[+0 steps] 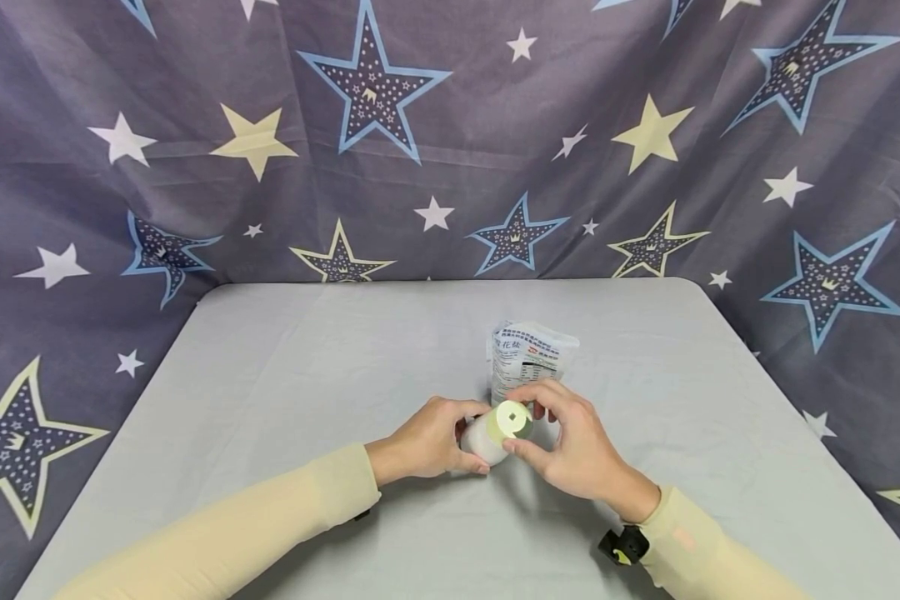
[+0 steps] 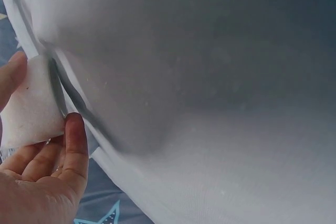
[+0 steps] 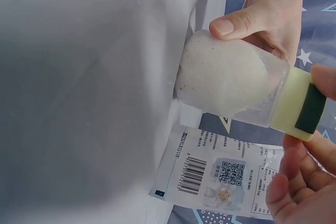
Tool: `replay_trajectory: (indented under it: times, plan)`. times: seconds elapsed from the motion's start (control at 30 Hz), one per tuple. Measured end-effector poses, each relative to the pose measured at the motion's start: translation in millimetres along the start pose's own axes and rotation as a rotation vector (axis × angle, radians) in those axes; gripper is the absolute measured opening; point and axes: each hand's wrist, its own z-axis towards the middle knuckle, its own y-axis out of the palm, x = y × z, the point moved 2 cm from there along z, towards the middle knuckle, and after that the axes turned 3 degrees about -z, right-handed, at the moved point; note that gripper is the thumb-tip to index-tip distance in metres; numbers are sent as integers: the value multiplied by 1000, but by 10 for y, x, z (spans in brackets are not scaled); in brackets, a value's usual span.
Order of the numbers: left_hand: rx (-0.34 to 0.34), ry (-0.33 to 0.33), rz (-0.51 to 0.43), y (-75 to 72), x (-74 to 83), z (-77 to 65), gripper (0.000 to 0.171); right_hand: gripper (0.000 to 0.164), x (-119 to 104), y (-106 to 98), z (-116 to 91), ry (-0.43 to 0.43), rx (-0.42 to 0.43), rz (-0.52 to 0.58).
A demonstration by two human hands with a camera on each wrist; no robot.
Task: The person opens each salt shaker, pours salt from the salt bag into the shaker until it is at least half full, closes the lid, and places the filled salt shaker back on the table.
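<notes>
A clear seasoning jar (image 1: pixel 478 443), largely filled with white granules, stands slightly tilted on the table. My left hand (image 1: pixel 429 440) grips its body, fingers on one side and thumb on the other. The pale yellow-green lid (image 3: pixel 293 98) has a dark green panel. My right hand (image 1: pixel 573 442) holds this lid between thumb and fingers. In the left wrist view only the lower jar (image 2: pixel 34 103) shows. Behind the jar stands a printed white packet (image 1: pixel 528 358); the right wrist view shows its barcode and QR code.
A pale grey cloth covers the table (image 1: pixel 307 358). Beyond its far edge hangs a dark curtain (image 1: pixel 450 167) with stars. A black wrist strap device (image 1: pixel 625 546) sits at the right sleeve.
</notes>
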Motion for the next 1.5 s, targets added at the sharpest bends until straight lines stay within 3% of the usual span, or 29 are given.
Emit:
replay_trajectory:
  times: [1.07,1.3,1.5]
  plan:
    - [13,17,5,2,7,4,60,40,-27,101,-21,44,146,-89]
    - [12,15,6,4,-2,2,60,44,-9,89,-22,66,106,-75]
    - [7,6,17,2,-9,5,60,59,1,38,-15,16,47,-44]
